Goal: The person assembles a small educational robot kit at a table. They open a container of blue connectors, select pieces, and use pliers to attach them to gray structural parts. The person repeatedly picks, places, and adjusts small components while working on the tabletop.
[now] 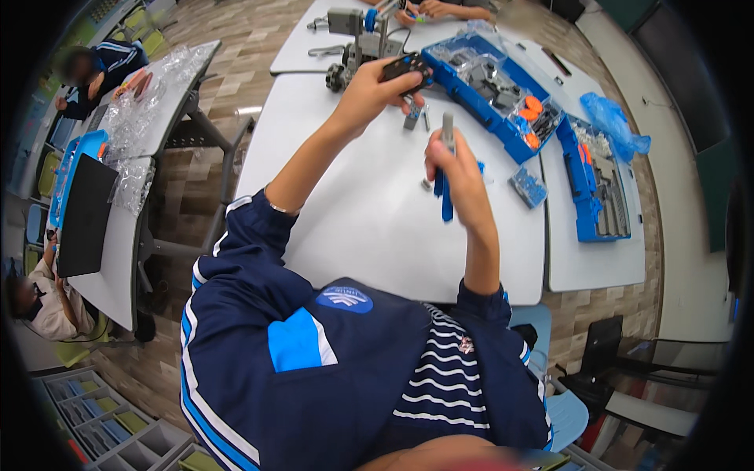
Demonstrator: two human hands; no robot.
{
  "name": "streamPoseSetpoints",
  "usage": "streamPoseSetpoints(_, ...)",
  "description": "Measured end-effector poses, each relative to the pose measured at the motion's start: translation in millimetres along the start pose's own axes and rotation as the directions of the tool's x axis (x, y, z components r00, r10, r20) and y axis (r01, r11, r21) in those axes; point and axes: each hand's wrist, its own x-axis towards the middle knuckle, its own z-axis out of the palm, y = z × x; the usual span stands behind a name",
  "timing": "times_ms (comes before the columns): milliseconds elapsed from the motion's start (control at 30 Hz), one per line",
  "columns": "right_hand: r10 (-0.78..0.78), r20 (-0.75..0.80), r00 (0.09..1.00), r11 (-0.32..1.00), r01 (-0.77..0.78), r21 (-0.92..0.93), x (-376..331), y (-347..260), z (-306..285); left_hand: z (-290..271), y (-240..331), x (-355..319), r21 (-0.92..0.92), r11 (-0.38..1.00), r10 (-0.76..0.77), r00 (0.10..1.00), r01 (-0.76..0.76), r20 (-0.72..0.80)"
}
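My left hand [375,96], over the far part of the white table [338,204], is closed around a dark block-shaped part [408,72] with small blue spots. Its underside is hidden by my fingers. To the right and a little nearer, my right hand [458,174] grips pliers with two blue handles [444,202] and a grey head [448,125] pointing away from me. The pliers and the dark part are apart. Just below my left hand, a small grey piece [411,119] lies on the table. Behind that hand stands a grey wheeled model [365,43].
A blue sorting box [479,102] of grey and orange pieces lies at the far right. Beside it are another blue tray [585,228], a small clear-and-blue container [528,188] and a blue plastic bag [615,125]. A person's hands [428,9] show across the table.
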Motion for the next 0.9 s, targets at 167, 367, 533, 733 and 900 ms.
streamPoseSetpoints(167,0.249,0.105,0.963,0.967,-0.253,0.025,15.6,53.5,9.7,3.4,-45.4,-71.6,-0.014,0.976,-0.219,0.966,0.219,-0.135)
streamPoseSetpoints(367,0.273,0.163,0.948,0.948,-0.236,-0.214,9.6,81.0,27.0,-12.5,-78.3,-104.5,-0.015,0.980,-0.192,0.935,0.197,-0.298)
streamPoseSetpoints(533,0.260,0.122,0.958,0.946,-0.227,-0.231,10.1,81.8,26.0,-12.6,-84.4,-103.8,0.042,0.975,-0.199,0.942,0.218,-0.269)
streamPoseSetpoints(733,0.242,0.075,0.967,0.949,-0.220,-0.226,8.5,77.4,27.4,-8.8,-79.6,-105.3,0.077,0.973,-0.185,0.936,0.217,-0.300)
streamPoseSetpoints(900,0.247,0.068,0.967,0.944,-0.225,-0.240,8.9,76.6,25.5,-8.6,-79.7,-107.5,0.173,0.959,-0.175,0.947,0.227,-0.269)
